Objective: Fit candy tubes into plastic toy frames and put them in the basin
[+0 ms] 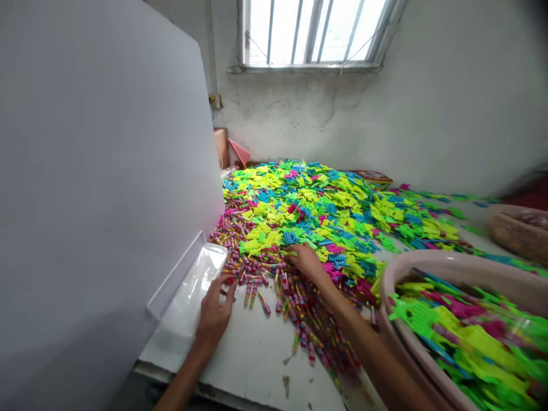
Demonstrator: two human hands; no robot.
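My left hand [214, 308] is at the near edge of a heap of small printed tubes [250, 291], its thumb and fingers curled toward each other. Something reddish shows at those fingertips, too small to name. Farther right, my right hand [307, 261] reaches into the place where the tubes meet a large pile of flat plastic pieces [308, 200] in yellow, green, blue and pink. Its fingers are bent together, and what they hold, if anything, is hidden. Beside my left hand lies a stack of clear plastic bags [199, 279].
A tall white panel [107, 188] rises on the left. At the right stands a pink tub [449, 260] full of plastic pieces, with another basin [509, 228] behind it. A barred window [317, 31] is above the worktable [252, 359].
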